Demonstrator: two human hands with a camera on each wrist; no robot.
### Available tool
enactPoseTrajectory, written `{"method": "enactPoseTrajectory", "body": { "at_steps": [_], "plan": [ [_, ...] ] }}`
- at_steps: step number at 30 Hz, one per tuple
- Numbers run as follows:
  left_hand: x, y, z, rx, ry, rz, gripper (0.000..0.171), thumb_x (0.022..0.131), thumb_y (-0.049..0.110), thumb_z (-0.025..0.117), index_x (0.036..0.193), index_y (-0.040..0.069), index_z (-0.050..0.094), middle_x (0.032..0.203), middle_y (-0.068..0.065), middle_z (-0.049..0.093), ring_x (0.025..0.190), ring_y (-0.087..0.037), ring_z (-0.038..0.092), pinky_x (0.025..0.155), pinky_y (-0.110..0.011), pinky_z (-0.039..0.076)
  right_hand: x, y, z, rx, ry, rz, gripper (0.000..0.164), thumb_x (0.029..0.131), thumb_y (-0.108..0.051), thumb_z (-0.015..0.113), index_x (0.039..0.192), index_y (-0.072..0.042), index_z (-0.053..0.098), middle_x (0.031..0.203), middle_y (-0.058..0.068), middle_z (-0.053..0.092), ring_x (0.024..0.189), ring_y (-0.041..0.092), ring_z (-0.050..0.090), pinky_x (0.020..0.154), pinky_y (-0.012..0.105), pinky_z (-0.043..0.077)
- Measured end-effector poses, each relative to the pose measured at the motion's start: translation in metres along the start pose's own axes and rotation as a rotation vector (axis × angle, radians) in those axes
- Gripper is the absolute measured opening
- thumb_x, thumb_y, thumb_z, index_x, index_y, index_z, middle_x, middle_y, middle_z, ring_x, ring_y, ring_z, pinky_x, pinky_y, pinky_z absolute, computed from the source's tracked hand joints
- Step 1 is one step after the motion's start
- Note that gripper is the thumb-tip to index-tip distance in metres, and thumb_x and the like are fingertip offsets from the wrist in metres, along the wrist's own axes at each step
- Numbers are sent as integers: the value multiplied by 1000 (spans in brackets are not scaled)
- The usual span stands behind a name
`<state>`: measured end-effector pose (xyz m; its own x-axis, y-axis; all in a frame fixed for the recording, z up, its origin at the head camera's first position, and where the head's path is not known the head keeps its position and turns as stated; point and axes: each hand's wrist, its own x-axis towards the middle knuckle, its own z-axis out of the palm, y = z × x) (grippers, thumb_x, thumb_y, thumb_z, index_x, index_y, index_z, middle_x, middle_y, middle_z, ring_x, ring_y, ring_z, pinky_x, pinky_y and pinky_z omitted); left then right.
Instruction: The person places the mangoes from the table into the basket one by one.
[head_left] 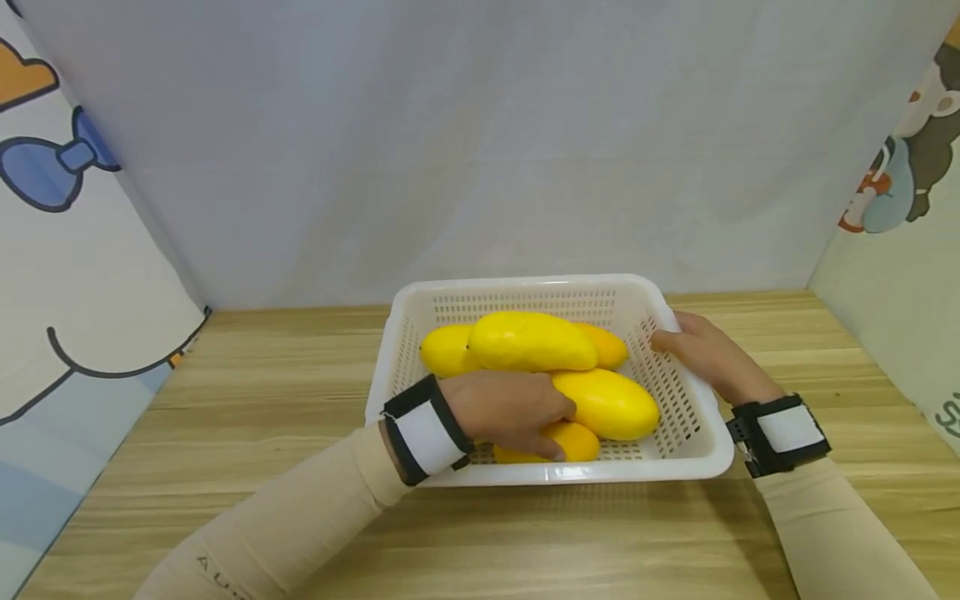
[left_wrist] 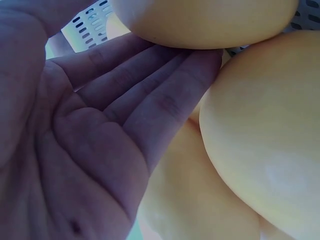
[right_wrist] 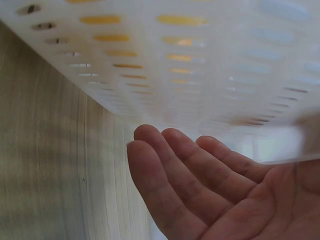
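Several mangoes lie in a white perforated plastic basket (head_left: 562, 473). My left hand (head_left: 510, 412) reaches inside, over a deeper-orange mango (head_left: 581, 442) at the front and beside a large yellow mango (head_left: 611, 404). In the left wrist view its nearly straight fingers (left_wrist: 170, 100) touch the mangoes, and the thumb stands apart from them. At the basket's right side my right hand (head_left: 708, 354) grips the rim, thumb over the inner side. From the right wrist view, the other fingers (right_wrist: 185, 175) lie outside, against or under the slotted wall; exact contact is unclear.
Another yellow mango (head_left: 528, 342) rests on top of the pile, with a yellow one (head_left: 446, 350) to its left and an orange one (head_left: 606, 344) behind. Below is a wood-grain table (head_left: 285, 392). A pale cloth (head_left: 487, 142) hangs behind; printed panels flank both sides.
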<state>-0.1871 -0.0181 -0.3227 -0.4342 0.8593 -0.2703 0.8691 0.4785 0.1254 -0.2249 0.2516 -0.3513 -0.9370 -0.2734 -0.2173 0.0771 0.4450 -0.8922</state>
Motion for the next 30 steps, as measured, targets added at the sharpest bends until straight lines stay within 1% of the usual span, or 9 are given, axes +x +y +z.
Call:
{"method": "enactPoseTrajectory", "body": {
  "at_steps": [5, 12, 21, 26, 30],
  "plan": [
    [1, 0, 1, 7, 1, -8, 30, 85, 46, 61, 98, 20, 59, 68, 10, 52, 61, -4, 47, 57, -15, 38, 0, 0, 0, 9, -1, -6, 46, 93, -18, 41, 136, -2, 33, 109, 31, 56, 77, 35, 64, 61, 50, 53],
    [1, -1, 1, -11, 4, -7, 29, 85, 47, 61, 97, 21, 59, 66, 9, 51, 60, -4, 47, 57, -15, 38, -2, -1, 0, 6, -1, -9, 46, 93, -19, 41, 135, -2, 33, 107, 30, 57, 76, 36, 64, 60, 50, 52],
    [0, -2, 0, -34, 16, -12, 26, 85, 47, 61, 90, 22, 56, 62, 8, 48, 57, -4, 46, 56, -15, 38, -2, -1, 0, -4, 1, -12, 46, 94, -19, 40, 136, -2, 33, 108, 31, 56, 75, 35, 64, 60, 50, 53],
    [-2, -2, -1, -30, 30, 5, 25, 87, 46, 59, 91, 21, 56, 62, 8, 47, 56, -4, 46, 54, -15, 37, -2, -2, 0, -11, 5, -8, 46, 93, -19, 40, 136, -2, 34, 107, 30, 57, 75, 35, 65, 60, 49, 53],
    [-3, -2, -3, -58, 66, 36, 21, 90, 41, 56, 91, 20, 57, 60, 7, 44, 53, -5, 44, 52, -16, 36, -1, -2, 1, -14, 8, -2, 46, 94, -19, 40, 136, -2, 34, 106, 29, 58, 75, 34, 65, 61, 49, 53]
  ]
}}
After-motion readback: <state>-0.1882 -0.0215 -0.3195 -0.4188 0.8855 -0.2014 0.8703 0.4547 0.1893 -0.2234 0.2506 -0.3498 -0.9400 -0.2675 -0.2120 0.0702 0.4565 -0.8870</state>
